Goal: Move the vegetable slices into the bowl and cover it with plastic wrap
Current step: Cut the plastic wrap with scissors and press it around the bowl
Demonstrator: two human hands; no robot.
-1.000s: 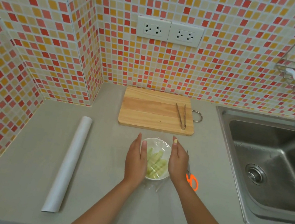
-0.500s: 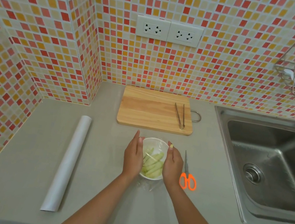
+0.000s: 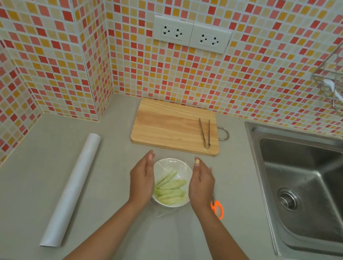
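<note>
A small white bowl [image 3: 171,166] stands on the grey counter in front of the cutting board. Pale green vegetable slices [image 3: 170,189] lie inside it. Clear plastic wrap [image 3: 164,218] stretches over the bowl and trails toward the counter's front edge. My left hand [image 3: 142,180] lies flat against the bowl's left side, fingers straight. On the other side, my right hand [image 3: 200,186] flanks the bowl with straight fingers. Whether the right palm touches the wrap, I cannot tell.
A wooden cutting board [image 3: 166,126] with metal tongs [image 3: 205,133] lies behind the bowl. The plastic wrap roll [image 3: 73,188] lies at the left. Orange scissors [image 3: 217,209] peek out beside my right wrist. A steel sink [image 3: 315,189] fills the right side.
Both hands closed in on the bowl's sides half a second ago and have now spread slightly apart again. The bowl has stayed in place.
</note>
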